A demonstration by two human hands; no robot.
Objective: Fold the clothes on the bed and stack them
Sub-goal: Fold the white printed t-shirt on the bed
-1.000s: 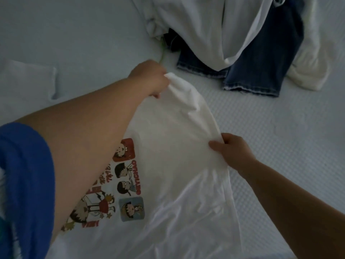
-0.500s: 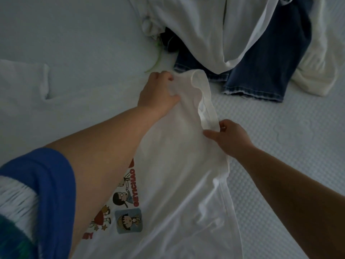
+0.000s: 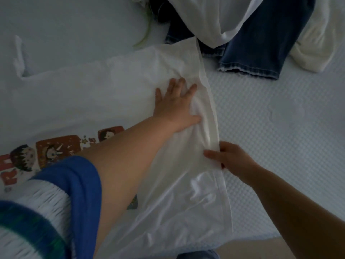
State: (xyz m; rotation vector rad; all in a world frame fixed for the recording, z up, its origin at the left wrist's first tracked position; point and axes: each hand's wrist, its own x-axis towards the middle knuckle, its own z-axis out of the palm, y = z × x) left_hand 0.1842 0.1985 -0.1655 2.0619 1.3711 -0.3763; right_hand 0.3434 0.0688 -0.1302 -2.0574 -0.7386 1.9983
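1. We press our left hand (image 3: pixel 174 103) flat, fingers spread, on the tee (image 3: pixel 121 94) lying on the bed (image 3: pixel 280 128).
2. Our right hand (image 3: pixel 230 158) pinches the tee's edge; we pull it taut and sweep wrinkles outward before folding.
3. 1 second ago both hands held the tee bunched in the air; now it lies spread, near the jeans (image 3: pixel 261 49).

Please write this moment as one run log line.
step: flatten shirt | left hand: pressing flat | right hand: pinching edge | jeans: unfolded
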